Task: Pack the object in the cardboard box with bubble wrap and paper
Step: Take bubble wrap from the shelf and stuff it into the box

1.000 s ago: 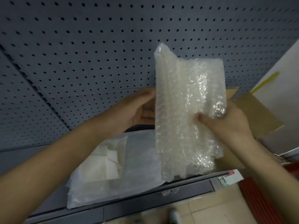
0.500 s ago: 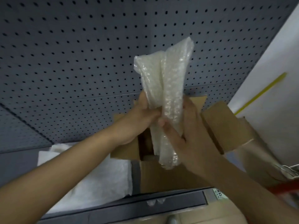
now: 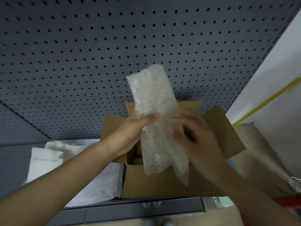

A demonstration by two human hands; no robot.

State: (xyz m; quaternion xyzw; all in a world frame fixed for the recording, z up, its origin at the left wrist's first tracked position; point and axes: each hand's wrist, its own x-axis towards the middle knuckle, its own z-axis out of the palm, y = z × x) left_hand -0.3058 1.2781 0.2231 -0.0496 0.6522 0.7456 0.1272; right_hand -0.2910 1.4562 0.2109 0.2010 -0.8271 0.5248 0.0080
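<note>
Above the open brown cardboard box [image 3: 162, 181], the left hand [image 3: 130, 136] pinches a crinkly, translucent bubble-wrapped bundle [image 3: 156, 118] standing long and near-upright, while the blurred right hand [image 3: 193, 134] curls loosely against its side.

Shelf-edge price tag [image 3: 219, 201], "900" legible, smaller print too blurred

A shop: grey pegboard shelving [image 3: 97, 62] with a price label [image 3: 219, 201] on its edge.

Right hand [image 3: 193, 132] blurred; bubble wrap [image 3: 156, 118] hides box interior.
</note>
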